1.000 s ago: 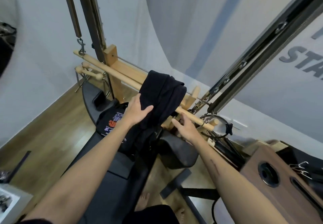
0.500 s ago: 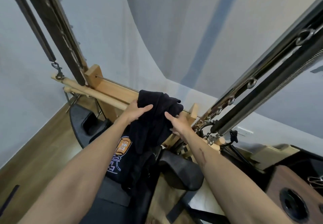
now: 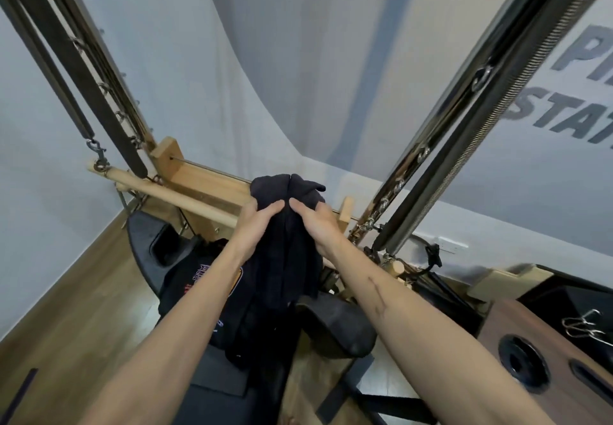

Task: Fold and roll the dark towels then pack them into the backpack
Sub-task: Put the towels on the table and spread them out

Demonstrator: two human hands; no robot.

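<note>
A dark towel [image 3: 288, 258] hangs bunched over the wooden bar [image 3: 172, 197] of a Pilates frame, its lower end trailing down over the black gear below. My left hand [image 3: 255, 225] grips the towel's upper left side, thumb across the cloth. My right hand [image 3: 313, 225] grips its upper right side, close beside the left. Below my left forearm lies a black backpack [image 3: 195, 288] with a red and orange print, partly hidden by my arm and the towel.
Slanted metal poles with springs and hooks [image 3: 441, 146] rise on the right, dark straps [image 3: 76, 73] on the left. A black padded seat [image 3: 341, 328] sits below the towel. A brown wooden box [image 3: 544, 358] with holes stands at the lower right. Wood floor [image 3: 66, 318] lies at the left.
My right hand moved left from the wooden bar onto the towel and took hold. Both hands have gathered the towel's top together, and the view has tilted upward.
</note>
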